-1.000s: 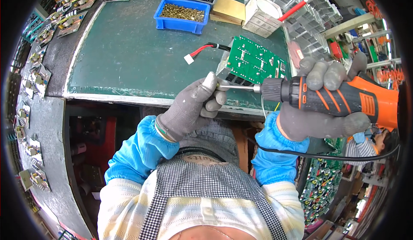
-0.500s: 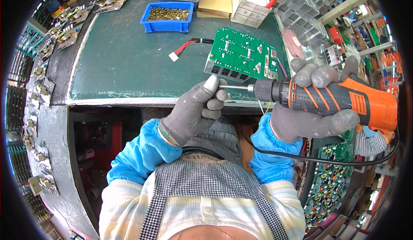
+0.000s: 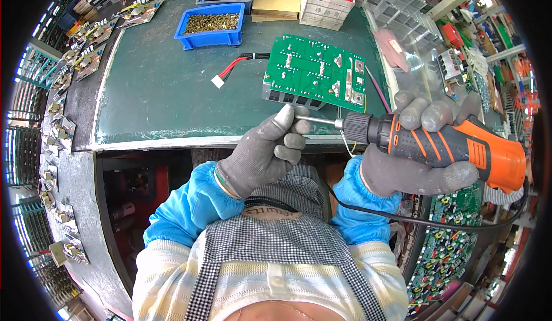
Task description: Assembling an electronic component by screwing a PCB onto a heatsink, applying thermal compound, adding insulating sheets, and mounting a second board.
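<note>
Driver (image 3: 443,147) in my R hand (image 3: 397,173), near-level, by bench (image 3: 138,105) front edge. R fingers wrapped round its body; L hand (image 3: 261,155) thumb + fingertips pinch bit (image 3: 319,120), tip hidden. Driver prob. heavyish, stiff; best hold mid-body. Board (image 3: 307,71) just beyond, tray (image 3: 214,39) further.

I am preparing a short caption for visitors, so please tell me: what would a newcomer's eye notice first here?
Probably the orange and black electric screwdriver in the right hand, its bit reaching the left hand. Next comes the bright green circuit board beyond the hands, on the table. Farther back and to the left stands a blue bin of small brass-coloured pieces.
</note>
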`<state>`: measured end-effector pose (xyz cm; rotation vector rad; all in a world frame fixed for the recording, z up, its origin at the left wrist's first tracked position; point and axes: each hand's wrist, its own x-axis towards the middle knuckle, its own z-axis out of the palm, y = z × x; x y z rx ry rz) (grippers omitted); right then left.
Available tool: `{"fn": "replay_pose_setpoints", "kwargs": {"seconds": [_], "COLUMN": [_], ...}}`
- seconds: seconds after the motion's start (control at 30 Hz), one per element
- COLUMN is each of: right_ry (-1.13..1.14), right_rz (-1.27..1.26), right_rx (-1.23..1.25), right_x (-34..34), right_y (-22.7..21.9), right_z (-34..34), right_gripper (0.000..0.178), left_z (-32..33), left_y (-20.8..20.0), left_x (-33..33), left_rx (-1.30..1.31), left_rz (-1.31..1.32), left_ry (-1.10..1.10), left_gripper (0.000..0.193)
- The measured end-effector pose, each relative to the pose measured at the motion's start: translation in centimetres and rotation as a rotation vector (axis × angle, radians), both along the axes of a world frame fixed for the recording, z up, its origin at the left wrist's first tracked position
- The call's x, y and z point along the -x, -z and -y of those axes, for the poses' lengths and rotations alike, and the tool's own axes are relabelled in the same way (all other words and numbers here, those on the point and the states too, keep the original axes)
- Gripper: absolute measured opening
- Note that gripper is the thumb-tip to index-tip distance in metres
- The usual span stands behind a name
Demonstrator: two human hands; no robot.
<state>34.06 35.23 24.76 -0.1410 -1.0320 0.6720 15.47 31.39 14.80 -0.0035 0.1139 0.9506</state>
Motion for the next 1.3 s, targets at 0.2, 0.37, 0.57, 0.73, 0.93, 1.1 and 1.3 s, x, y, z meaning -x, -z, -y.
{"fn": "replay_pose_setpoints", "kwargs": {"seconds": [0.2, 0.37, 0.57, 0.73, 0.93, 1.1, 1.3], "right_ry": [0.017, 0.205, 0.182, 0.103, -0.085, -0.115, -0.09], "right_rz": [0.008, -0.246, -0.605, -0.562, -0.66, -0.589, -0.579], "right_rx": [0.034, 0.148, 0.372, 0.548, 0.801, 0.868, 0.869], "right_x": [-3.4, -7.2, -10.3, -8.9, -4.1, -2.3, -2.1], "right_y": [0.6, 0.2, 3.8, 5.0, 6.1, 6.2, 6.2], "right_z": [-1.4, -3.0, -4.1, -4.6, -4.6, -4.9, -5.4], "right_gripper": [0.093, 0.086, 0.075, 0.071, 0.075, 0.074, 0.073], "left_z": [-0.1, -3.3, -11.6, -13.2, -13.1, -13.8, -13.5], "left_y": [-2.3, -7.9, -9.4, -10.0, -9.2, -8.4, -7.4], "left_x": [0.5, 6.1, 5.7, 4.6, 4.5, 5.1, 4.7], "left_rx": [-0.139, -0.842, -1.756, -1.833, -1.703, -1.748, -1.72], "left_rz": [-0.476, -1.363, -2.22, -2.237, -2.169, -2.1, -2.072], "left_ry": [0.112, -0.035, -0.047, 0.25, 0.177, 0.093, -0.03], "left_gripper": [0.052, 0.091, 0.13, 0.137, 0.131, 0.126, 0.117]}}
